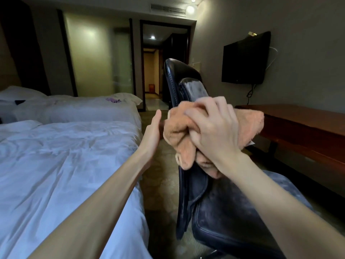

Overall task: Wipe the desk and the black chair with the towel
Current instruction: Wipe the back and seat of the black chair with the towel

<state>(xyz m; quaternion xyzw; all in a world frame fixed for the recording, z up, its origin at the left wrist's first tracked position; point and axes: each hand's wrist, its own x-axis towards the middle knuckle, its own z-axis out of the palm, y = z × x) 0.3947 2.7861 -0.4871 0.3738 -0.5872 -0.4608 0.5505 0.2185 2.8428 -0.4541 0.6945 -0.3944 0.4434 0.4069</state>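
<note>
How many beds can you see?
2. The near bed fills the lower left, beside the black chair; the far bed lies behind it. Others may lie beyond the left edge.

Dim room, wide-angle bend.
Lit from ceiling spots point(190, 8); softly blurred throughout, bowed at edges, shadowed lower right.

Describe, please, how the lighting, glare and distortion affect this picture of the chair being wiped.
Head view: dim room; two ceiling spotlights blow out; a pale sheen glares on the black chair above the towel; the wide-angle lens bows the doorframe; the right hand and left hand look slightly soft.
</note>
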